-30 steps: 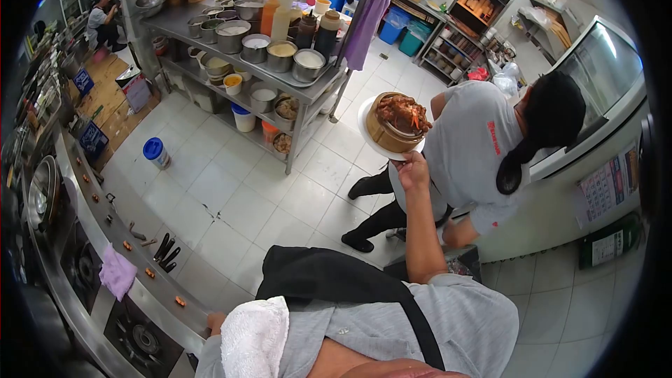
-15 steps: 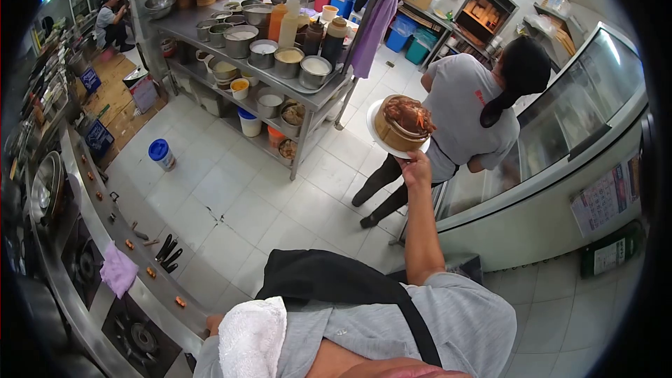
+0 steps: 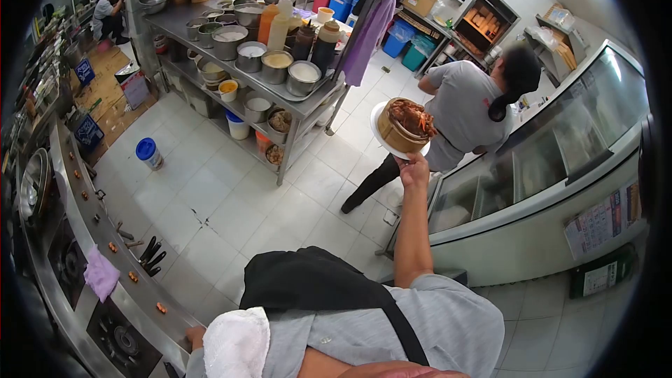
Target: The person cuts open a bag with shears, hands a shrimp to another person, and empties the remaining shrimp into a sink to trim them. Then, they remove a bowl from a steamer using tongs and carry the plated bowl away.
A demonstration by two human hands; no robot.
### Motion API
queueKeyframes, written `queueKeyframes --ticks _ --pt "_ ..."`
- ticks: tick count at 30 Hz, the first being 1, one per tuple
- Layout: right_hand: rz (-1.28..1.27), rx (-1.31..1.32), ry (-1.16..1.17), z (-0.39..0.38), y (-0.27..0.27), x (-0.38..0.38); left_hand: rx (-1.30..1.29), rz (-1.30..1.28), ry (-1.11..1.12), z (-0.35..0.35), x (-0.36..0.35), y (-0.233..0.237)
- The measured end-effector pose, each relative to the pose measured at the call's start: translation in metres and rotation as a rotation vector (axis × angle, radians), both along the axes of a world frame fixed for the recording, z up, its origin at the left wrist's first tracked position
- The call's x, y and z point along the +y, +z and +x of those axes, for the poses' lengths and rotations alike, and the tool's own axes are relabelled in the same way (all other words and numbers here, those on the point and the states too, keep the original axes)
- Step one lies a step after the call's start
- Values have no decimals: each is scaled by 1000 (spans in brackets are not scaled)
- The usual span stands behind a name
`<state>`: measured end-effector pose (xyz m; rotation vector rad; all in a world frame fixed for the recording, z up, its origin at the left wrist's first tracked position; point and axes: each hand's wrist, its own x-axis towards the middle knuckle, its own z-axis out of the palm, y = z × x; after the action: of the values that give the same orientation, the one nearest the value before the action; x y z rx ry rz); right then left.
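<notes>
My right hand (image 3: 414,171) is stretched forward, its fingers closed on the near rim of a white plate (image 3: 380,136). On that plate stands a round bamboo steamer (image 3: 397,137), filled with glossy, reddish-brown food (image 3: 414,118) that I cannot name exactly. Just beyond the plate is a co-worker (image 3: 467,101) in a grey shirt, back turned to me. My left hand (image 3: 197,337) shows only in part, low at the steel stove's front edge (image 3: 162,308); its fingers are hidden by the white towel (image 3: 236,345) on my shoulder and the stove edge.
A steel shelf unit (image 3: 302,106) holds several pots, sauce bottles and bamboo steamers. A glass-fronted fridge (image 3: 521,168) runs along the right. Gas burners (image 3: 126,339) and a purple cloth (image 3: 102,274) are at left. A blue-lidded tub (image 3: 149,153) stands on the tiled floor.
The view has shifted slightly, with the shelf and stove now further left. The co-worker has stepped a little away. My right hand still holds the plate and steamer out in front.
</notes>
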<state>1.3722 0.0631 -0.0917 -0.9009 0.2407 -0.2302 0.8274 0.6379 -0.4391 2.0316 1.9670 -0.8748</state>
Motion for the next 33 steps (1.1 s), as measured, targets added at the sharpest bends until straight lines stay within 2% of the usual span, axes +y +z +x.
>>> queueKeyframes --ticks 5,9,14,19,22,25,26,28,31,33 --pt "11 25 -52 56 0 -29 -73 111 65 31 -18 10" --pt "38 -20 -36 122 -11 -73 -297 128 46 96 -55 9" --pt "68 -65 -25 203 -21 -134 -624 -90 -25 197 -128 10" --pt "72 -76 -55 265 -24 -176 -664 -255 -98 226 -186 12" --pt "67 -29 -74 293 -27 -194 -562 -277 -238 212 -206 14" --pt "56 -67 -59 311 -29 -208 -364 -232 -727 185 -208 7" --pt "51 -70 -58 319 -33 -213 -320 -216 -759 180 -211 12" --pt "61 -68 -85 334 -40 -224 -405 -296 -501 169 -215 20" --pt "76 -87 -113 344 -39 -226 -543 -273 1 169 -217 48" --pt "71 -106 -104 356 -49 -234 -636 -259 184 174 -217 66"
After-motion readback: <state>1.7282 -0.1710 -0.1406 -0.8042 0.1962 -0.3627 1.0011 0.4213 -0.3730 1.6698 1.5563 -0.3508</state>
